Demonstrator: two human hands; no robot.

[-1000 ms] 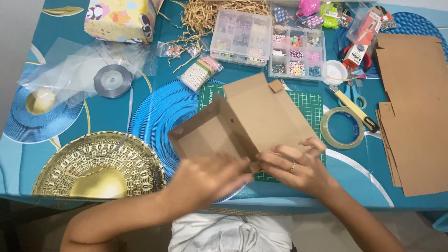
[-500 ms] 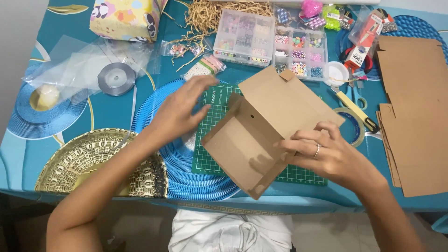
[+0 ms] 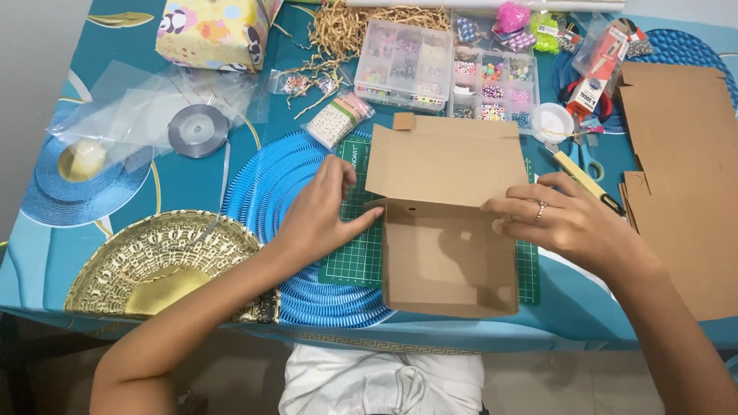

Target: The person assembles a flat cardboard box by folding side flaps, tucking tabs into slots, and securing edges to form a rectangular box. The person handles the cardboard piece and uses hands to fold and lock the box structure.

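Note:
A brown cardboard box (image 3: 446, 257) lies open on a green cutting mat (image 3: 355, 246), its lid (image 3: 446, 157) folded back toward the far side. My left hand (image 3: 323, 211) rests flat on the mat, fingertips touching the box's left wall near the hinge. My right hand (image 3: 557, 223), wearing a ring, presses on the box's right wall at the hinge line. Neither hand holds anything else.
A blue pleated round mat (image 3: 269, 200) lies under the cutting mat. A gold pleated mat (image 3: 154, 257) sits front left. Flat cardboard sheets (image 3: 684, 169) lie at right. Bead organiser boxes (image 3: 453, 69), a silver ribbon roll (image 3: 197, 131), a yellow utility knife (image 3: 580, 177) and a gift-wrapped box (image 3: 211, 31) stand farther back.
The box has been turned square and laid flat on the mat. My left hand came back from the far left of the mat to the box's left wall.

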